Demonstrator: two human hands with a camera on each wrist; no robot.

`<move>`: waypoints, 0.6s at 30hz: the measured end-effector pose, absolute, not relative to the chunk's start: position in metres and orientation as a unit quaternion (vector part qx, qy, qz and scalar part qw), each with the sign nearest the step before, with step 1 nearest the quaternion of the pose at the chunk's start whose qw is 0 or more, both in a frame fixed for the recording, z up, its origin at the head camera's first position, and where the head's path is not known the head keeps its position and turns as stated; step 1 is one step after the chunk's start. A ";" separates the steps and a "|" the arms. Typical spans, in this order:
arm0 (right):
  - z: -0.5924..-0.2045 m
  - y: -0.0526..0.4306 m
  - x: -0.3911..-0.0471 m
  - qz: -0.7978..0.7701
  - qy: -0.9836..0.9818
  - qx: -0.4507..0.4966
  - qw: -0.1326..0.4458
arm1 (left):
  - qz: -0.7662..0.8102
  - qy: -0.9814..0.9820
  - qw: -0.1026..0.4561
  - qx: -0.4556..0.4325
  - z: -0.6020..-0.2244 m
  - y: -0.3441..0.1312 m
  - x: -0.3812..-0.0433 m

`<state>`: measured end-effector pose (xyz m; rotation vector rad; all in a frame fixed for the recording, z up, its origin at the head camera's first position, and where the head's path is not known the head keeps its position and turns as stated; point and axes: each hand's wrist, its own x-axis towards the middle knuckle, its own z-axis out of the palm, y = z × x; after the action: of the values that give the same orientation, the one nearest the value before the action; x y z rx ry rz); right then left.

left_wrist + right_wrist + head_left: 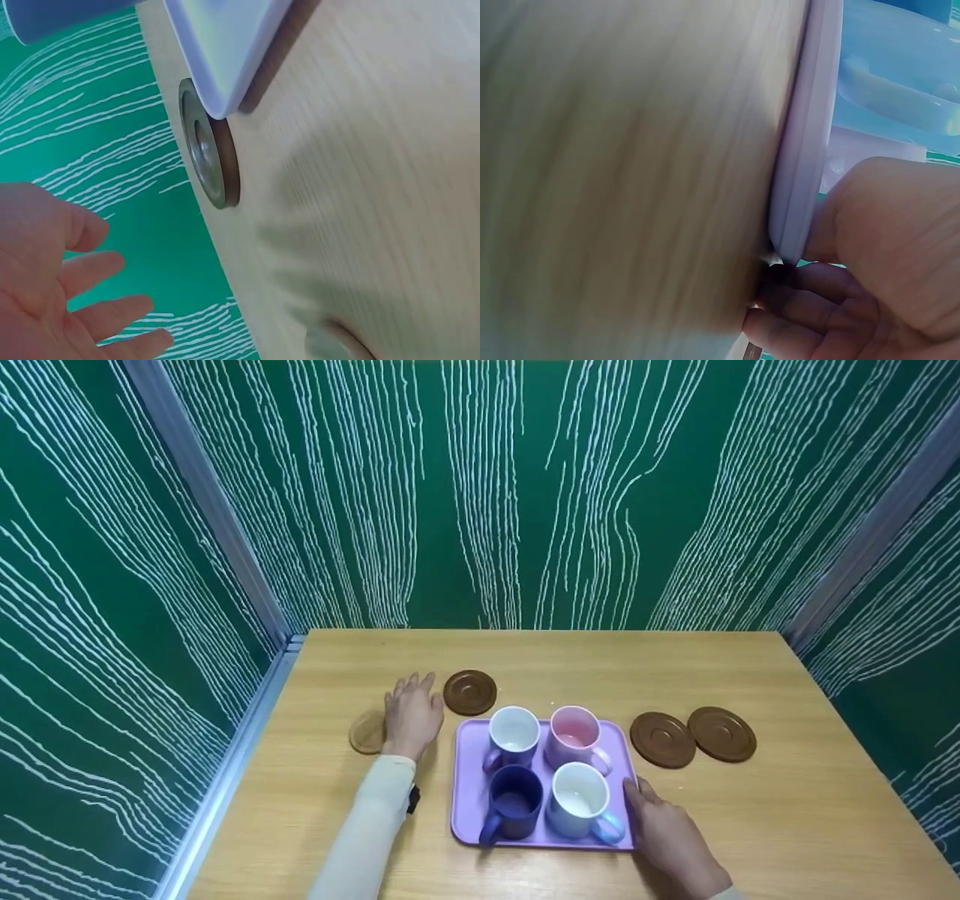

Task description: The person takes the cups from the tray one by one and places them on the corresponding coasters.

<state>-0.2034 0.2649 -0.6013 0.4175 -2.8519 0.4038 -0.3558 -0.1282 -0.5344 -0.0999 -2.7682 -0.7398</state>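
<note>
My right hand (670,830) grips the right edge of a purple tray (466,791), thumb over the rim. On the tray stand a white-lined mug (514,729), a pink mug (574,739), a dark blue mug (516,802) and a pale blue mug (579,802). My left hand (413,716) is above the table left of the tray, fingers spread and holding nothing. It hovers between a light brown round coaster (366,733), which it partly hides, and a dark brown coaster (470,692). In the left wrist view the tray's corner is close to a coaster (206,150).
Two more brown coasters, one (663,740) nearer the tray and one (721,733) farther right, lie side by side. Green walls with white wavy lines (480,510) enclose the wooden table (787,825) at the back and sides.
</note>
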 end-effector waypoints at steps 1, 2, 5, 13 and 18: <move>-0.601 0.265 -0.203 0.137 -0.973 0.145 0.117 | -0.253 -0.957 0.140 -0.033 -0.534 -0.130 -0.353; -0.601 0.266 -0.203 0.136 -0.972 0.147 0.119 | -0.250 -0.957 0.142 -0.032 -0.535 -0.132 -0.350; -0.602 0.267 -0.203 0.132 -0.971 0.155 0.126 | -0.243 -0.959 0.143 -0.028 -0.536 -0.137 -0.340; -0.602 0.266 -0.205 0.139 -0.973 0.143 0.116 | -0.236 -0.960 0.151 -0.020 -0.543 -0.147 -0.322; -0.600 0.265 -0.204 0.145 -0.975 0.135 0.097 | -0.205 -0.962 0.179 -0.025 -0.555 -0.155 -0.311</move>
<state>-0.2043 0.2653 -0.5999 0.4010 -2.8881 0.4305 -0.3114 -0.1550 -0.5552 -0.0705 -2.7209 -0.5783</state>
